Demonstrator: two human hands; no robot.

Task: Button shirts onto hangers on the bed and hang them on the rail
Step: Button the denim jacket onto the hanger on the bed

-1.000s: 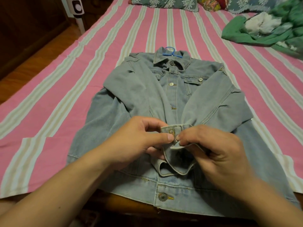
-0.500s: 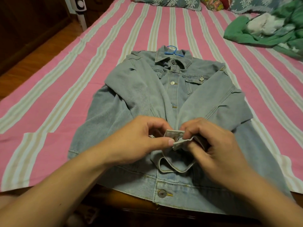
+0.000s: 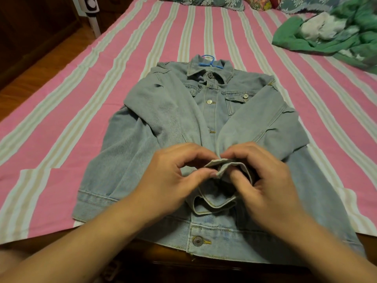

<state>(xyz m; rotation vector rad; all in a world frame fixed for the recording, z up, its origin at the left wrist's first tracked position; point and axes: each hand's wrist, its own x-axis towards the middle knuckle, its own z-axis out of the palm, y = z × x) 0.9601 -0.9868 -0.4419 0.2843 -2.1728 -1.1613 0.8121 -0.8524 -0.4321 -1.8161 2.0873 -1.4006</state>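
A light blue denim jacket (image 3: 159, 123) lies face up on the striped bed, its front buttoned and both sleeves folded across the chest. The hook of a blue hanger (image 3: 208, 61) pokes out at the collar. Over the lower middle of the jacket, my left hand (image 3: 173, 180) and my right hand (image 3: 263, 180) meet at a sleeve cuff (image 3: 222, 163). Each hand pinches the cuff's edge between thumb and fingers. The cuff's button is hidden under my fingers.
The pink and white striped bed sheet (image 3: 61, 119) runs off to the far end. A green and white heap of clothes (image 3: 334, 33) lies at the back right. Patterned pillows (image 3: 204, 1) line the headboard end. A white stand (image 3: 91, 9) rises from the wooden floor (image 3: 40, 64) at left.
Both hands have kept working the cuff, folding it over so its button no longer shows. The camera has drawn back slightly.
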